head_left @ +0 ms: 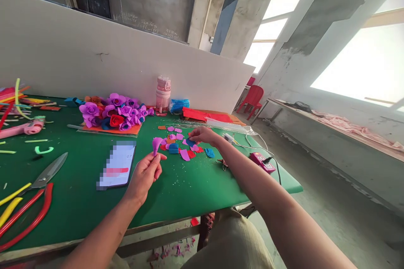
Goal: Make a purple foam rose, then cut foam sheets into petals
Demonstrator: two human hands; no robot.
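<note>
My left hand (145,173) pinches the base of a small purple flower (155,144), held upright over the green table (170,199). My right hand (204,135) reaches into the loose petals, its fingertips closed at a dark blue petal (190,143). Around it lie scattered purple petals (184,154), red petals (191,154) and a stack of blue pieces (173,148). A separate blue piece (209,153) sits to the right, below my right wrist.
Finished flowers (117,113) are heaped at the back left. A phone (117,166), large scissors (50,172) and a pink glue gun (27,128) lie leftward. A pink bottle (163,96) stands behind; a corded pink box (262,162) sits near the right edge.
</note>
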